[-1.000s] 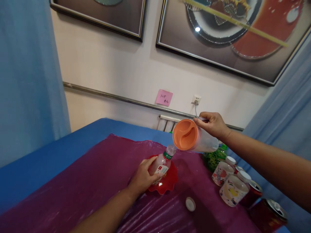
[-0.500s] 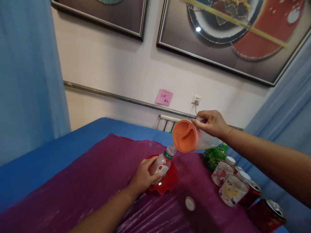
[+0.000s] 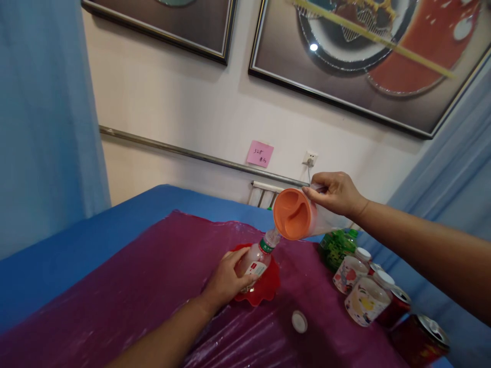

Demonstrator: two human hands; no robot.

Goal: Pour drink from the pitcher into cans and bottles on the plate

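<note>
Gripping the small clear bottle (image 3: 256,259) around its body, the left hand (image 3: 226,280) held it tilted over the red scalloped dish (image 3: 265,286), which sat on the purple plastic sheet (image 3: 153,276) covering the counter (image 3: 95,235). The right hand (image 3: 334,192) was closed around the handle of a clear jug (image 3: 307,217), tipped so its orange lid (image 3: 292,214) faced the camera and its lower edge hung just over the bottle's open neck. The handle itself was hidden behind the fingers, and any liquid passing between jug and bottle was too faint to make out.

The bottle carried a green band at its neck and a white label with a red patch; the print was too small to read. Its white cap (image 3: 299,321) lay on the sheet, on the near side of the dish.

To the right of the dish stood a green bottle (image 3: 334,248), partly behind the jug, then two patterned jars (image 3: 362,301) with white lids and what looked like red drink cans (image 3: 420,335), cut off by the frame edge. On the wall beyond the dish, a pink sticky note (image 3: 260,154) bore handwriting, perhaps "32", beside a wall socket (image 3: 310,157).
</note>
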